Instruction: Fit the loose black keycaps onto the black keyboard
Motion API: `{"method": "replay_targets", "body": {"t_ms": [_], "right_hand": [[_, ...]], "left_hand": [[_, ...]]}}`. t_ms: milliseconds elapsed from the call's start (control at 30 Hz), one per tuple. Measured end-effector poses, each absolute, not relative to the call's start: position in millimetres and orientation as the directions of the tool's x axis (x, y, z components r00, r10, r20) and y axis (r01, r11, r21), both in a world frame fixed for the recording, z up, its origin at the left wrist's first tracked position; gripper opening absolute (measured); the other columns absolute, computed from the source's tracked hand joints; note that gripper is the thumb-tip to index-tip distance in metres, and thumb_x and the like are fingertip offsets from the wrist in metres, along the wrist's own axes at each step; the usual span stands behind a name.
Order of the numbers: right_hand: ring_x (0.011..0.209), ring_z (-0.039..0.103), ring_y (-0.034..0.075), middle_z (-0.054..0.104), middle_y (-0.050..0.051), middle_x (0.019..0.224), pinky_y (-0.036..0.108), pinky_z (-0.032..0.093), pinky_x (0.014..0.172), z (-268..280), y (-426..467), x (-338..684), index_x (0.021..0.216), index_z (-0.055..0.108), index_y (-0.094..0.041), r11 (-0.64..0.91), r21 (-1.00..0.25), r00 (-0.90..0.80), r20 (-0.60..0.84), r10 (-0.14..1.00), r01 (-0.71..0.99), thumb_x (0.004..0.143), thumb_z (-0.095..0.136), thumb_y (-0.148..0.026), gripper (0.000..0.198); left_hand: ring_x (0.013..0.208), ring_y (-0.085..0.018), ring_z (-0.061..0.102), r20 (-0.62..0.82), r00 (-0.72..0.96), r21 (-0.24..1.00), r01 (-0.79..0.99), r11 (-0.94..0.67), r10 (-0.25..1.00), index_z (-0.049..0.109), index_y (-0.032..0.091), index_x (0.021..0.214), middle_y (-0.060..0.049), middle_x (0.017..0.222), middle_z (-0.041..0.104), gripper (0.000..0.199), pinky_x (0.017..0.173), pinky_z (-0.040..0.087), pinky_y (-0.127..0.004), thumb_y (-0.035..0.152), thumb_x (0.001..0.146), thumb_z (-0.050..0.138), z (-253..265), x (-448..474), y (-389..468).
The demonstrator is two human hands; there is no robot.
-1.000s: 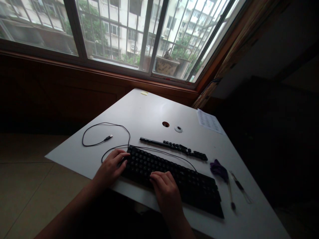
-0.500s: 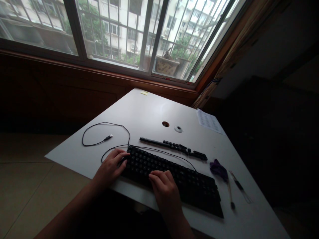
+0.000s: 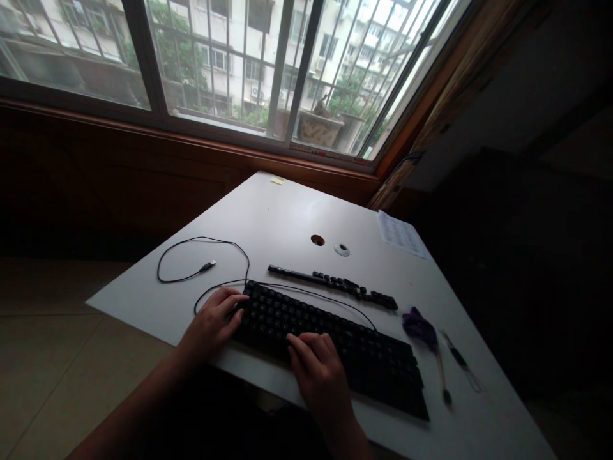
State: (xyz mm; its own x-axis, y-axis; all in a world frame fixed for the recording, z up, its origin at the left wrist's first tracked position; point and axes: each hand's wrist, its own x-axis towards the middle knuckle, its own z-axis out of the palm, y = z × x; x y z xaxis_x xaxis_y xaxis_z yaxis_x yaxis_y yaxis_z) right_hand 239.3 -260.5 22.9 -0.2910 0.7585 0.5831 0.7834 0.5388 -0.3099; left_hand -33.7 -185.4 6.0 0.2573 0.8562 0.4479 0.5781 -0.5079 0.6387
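Note:
A black keyboard [image 3: 306, 319] lies at a slant near the front edge of the white table. My left hand [image 3: 214, 321] grips its left end, with the thumb and fingers closed about the corner. Over the front part of the keys is my right hand [image 3: 318, 367], its thumb and fingertips pressed together in a pinch. Whether a small key sits between those fingertips cannot be made out. Behind the keyboard, several loose black keycaps [image 3: 335, 281] are set out in rows. The keyboard's black cable [image 3: 306, 289] runs along its back edge.
The cable's USB plug [image 3: 209, 266] lies at the left. To the right are a purple cloth [image 3: 420, 328], a thin brush [image 3: 444, 383] and a wire keycap puller [image 3: 460, 358]. Farther back are a round table hole [image 3: 317, 240], its ring cover [image 3: 341, 249] and printed paper [image 3: 403, 235].
My right hand has shifted slightly toward the front edge, its fingertips still pinched over the keys. My left hand stays at the keyboard's left end.

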Motion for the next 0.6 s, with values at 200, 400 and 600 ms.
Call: {"method": "replay_targets", "body": {"t_ms": [200,400,600], "right_hand": [[0.094,0.061,0.02,0.068,0.007,0.105,0.036,0.055,0.084,32,-253,248,0.128,0.067,-0.023,0.491,-0.326,-0.227,0.597,0.769,0.808,0.101,0.058,-0.013,0.031],[0.111,0.06,0.025,0.066,0.011,0.124,0.044,0.053,0.099,37,-235,240,0.136,0.062,-0.022,0.392,-0.347,-0.154,0.55,0.821,0.852,0.105,0.052,-0.024,0.033],[0.122,0.057,0.028,0.063,0.014,0.136,0.046,0.048,0.107,39,-204,209,0.141,0.059,-0.018,0.308,-0.297,-0.131,0.494,0.86,0.904,0.108,0.044,-0.033,0.039]], "left_hand": [[0.111,-0.024,0.064,0.438,0.263,0.643,0.576,-0.505,0.859,0.066,0.024,0.122,-0.008,0.12,0.063,0.025,0.098,0.056,-0.042,0.025,0.101,0.053,5,-34,-185],[0.112,-0.025,0.064,0.435,0.258,0.639,0.586,-0.498,0.863,0.066,0.024,0.122,-0.008,0.12,0.063,0.025,0.098,0.056,-0.043,0.026,0.101,0.053,4,-35,-185],[0.112,-0.025,0.064,0.429,0.261,0.63,0.6,-0.494,0.865,0.066,0.025,0.123,-0.008,0.12,0.064,0.026,0.1,0.055,-0.043,0.027,0.101,0.053,3,-35,-184]]}}
